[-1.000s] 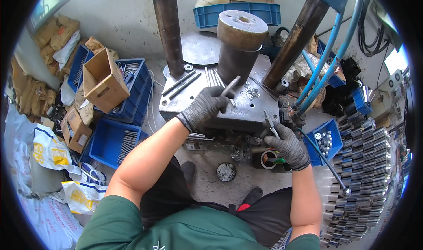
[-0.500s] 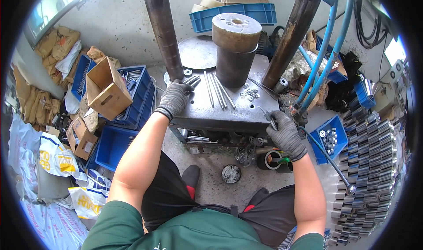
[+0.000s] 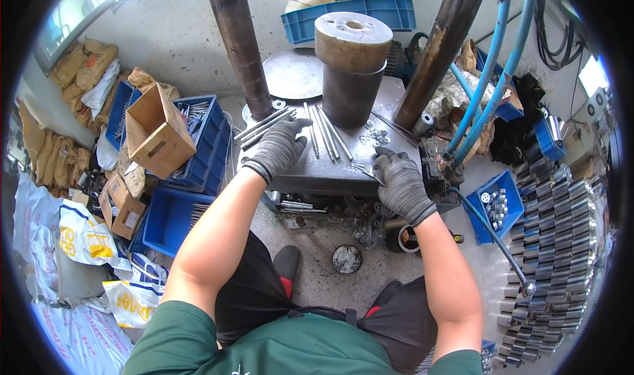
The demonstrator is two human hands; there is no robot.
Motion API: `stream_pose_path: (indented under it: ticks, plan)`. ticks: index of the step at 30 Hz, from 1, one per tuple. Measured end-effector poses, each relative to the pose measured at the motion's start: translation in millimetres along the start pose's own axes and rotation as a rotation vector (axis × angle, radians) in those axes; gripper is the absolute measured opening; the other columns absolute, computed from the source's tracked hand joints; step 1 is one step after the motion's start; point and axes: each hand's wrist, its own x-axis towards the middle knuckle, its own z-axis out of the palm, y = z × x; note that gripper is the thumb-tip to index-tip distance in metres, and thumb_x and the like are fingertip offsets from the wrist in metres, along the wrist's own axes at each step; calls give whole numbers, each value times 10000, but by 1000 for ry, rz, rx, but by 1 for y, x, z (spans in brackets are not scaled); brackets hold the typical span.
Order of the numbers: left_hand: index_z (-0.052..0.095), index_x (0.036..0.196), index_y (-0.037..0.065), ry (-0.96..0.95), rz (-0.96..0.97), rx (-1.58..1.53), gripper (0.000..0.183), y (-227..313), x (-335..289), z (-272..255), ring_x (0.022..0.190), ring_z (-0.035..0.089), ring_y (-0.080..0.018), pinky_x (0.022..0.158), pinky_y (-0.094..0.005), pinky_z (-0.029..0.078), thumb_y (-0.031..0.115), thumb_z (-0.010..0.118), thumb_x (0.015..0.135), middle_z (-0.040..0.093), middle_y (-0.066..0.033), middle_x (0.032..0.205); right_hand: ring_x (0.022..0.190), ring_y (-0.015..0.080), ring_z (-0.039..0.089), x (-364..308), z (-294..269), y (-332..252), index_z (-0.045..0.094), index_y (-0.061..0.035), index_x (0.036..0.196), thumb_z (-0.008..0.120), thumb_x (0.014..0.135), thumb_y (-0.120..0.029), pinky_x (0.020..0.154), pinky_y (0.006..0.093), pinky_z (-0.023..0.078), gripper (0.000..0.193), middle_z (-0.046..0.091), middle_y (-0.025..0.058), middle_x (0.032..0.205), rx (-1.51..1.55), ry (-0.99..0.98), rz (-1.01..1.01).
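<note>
By the half-open, grey-gloved left hand [image 3: 279, 146], round grey metal rods [image 3: 256, 127] are partly hidden at ten o'clock; any grip can't be told. In the curled, grey-gloved right hand [image 3: 401, 184], a thin silver tool [image 3: 366, 172] is held at ten o'clock.

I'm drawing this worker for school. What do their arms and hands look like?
The left hand and the right hand wear streaky grey gloves ending at the wrist, with a dark edge on the left cuff. The forearms are bare below short dark green sleeves.
</note>
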Motion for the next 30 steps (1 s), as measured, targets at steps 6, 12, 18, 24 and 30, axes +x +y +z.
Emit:
stream_pose_path:
  ticks: [6, 12, 18, 24, 30]
  plan:
    - [727, 1251, 117, -222, -27, -61, 314, 8, 5, 1, 867, 697, -335, 824, -443, 552, 106, 618, 957, 729, -178, 913, 1134, 399, 604, 23, 3, -12, 696, -26, 1183, 639, 822, -17, 1018, 490, 499, 366, 642, 186, 1337, 36, -32, -11]
    - [732, 1132, 63, -117, 1, -37, 239, -7, -4, 2, 891, 694, -371, 837, -456, 544, 205, 657, 955, 732, -187, 935, 1038, 396, 663, 37, -13, -19, 692, -23, 1145, 657, 765, -71, 945, 469, 537, 385, 715, 197, 1087, -54, -161, -50]
    - [727, 1094, 38, -294, 22, -17, 285, 17, -8, -10, 870, 709, -355, 838, -438, 555, 276, 710, 936, 728, -199, 889, 999, 392, 643, 14, -7, -12, 690, -58, 1092, 714, 708, -101, 920, 484, 533, 388, 710, 173, 1017, 7, -38, -100]
    - [702, 1060, 52, -348, 198, 203, 289, 47, -34, -2, 1058, 671, -408, 903, -477, 562, 186, 784, 818, 662, -204, 1065, 931, 366, 639, -7, 8, 3, 688, -83, 952, 733, 751, -210, 830, 506, 509, 242, 686, 139, 926, -37, 103, -185]
    - [723, 1050, 77, -170, 316, -1, 262, 52, -37, -8, 994, 665, -380, 844, -470, 561, 86, 797, 798, 655, -166, 1017, 882, 378, 634, -10, 16, 7, 668, -88, 884, 723, 768, -185, 814, 513, 503, 161, 669, 156, 871, 3, 158, -146]
